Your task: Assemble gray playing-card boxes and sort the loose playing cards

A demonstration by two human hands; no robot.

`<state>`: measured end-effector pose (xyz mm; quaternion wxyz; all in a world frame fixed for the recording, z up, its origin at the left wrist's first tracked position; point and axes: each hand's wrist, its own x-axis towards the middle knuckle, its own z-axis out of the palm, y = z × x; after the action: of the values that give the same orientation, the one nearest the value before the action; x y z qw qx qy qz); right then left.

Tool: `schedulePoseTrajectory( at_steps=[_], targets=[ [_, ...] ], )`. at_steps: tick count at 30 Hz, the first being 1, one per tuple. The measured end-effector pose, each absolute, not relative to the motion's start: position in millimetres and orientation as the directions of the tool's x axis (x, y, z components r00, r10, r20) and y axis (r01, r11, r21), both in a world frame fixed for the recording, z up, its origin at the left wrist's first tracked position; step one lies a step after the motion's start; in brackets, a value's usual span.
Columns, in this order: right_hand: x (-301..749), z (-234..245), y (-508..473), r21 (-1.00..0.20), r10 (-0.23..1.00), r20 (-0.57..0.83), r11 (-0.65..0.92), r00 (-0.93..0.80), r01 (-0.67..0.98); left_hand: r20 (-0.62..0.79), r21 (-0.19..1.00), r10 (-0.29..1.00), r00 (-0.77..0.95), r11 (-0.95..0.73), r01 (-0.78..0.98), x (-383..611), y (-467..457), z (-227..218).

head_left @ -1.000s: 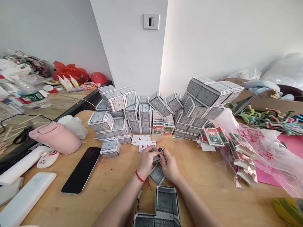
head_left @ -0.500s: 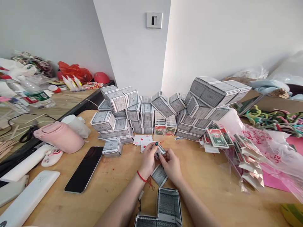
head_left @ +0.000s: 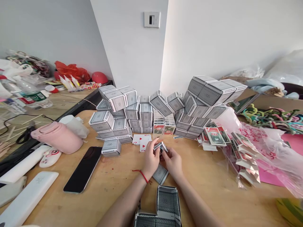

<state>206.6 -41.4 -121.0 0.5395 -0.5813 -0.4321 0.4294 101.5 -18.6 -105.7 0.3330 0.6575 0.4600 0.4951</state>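
Both of my hands meet over the middle of the table, pinching a folded playing card [head_left: 164, 146] between them. My left hand [head_left: 151, 157], with a red string at the wrist, closes on its left side. The fingers of my right hand [head_left: 173, 161] grip the right side. Beneath the hands lies a playing card [head_left: 160, 174], patterned back up. A few face-up heart cards [head_left: 143, 142] rest just beyond my left hand. Close to me, between my forearms, stands a joined open structure of folded cards [head_left: 167, 200].
Stacked card boxes [head_left: 144, 113] line the back of the table. A black phone [head_left: 82, 169], pink tumbler [head_left: 58, 137] and white power strip [head_left: 30, 195] lie on the left. Card packs [head_left: 216, 136], empty cartons [head_left: 246, 157] and a plastic bag [head_left: 262, 142] are on the right.
My hands have turned the held card, and a folded edge now stands up between the fingers. The view has shifted slightly; the other things stay put.
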Motion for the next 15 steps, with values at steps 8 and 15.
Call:
schedulePoseTrajectory(
  at_steps=[8, 15],
  targets=[
    [210.3, -116.4, -39.3, -0.986, 0.968, -0.080, -0.042, 0.238, -0.161, 0.331, 0.891, 0.943, 0.033, -0.323, 0.320, 98.8, -14.9, -108.2],
    [212.6, -111.9, -40.3, -0.906, 0.992, -0.112, -0.080, 0.051, -0.416, 0.210, 0.956, 0.977, 0.041, -0.214, 0.204, 97.0, -18.3, -108.0]
  ],
)
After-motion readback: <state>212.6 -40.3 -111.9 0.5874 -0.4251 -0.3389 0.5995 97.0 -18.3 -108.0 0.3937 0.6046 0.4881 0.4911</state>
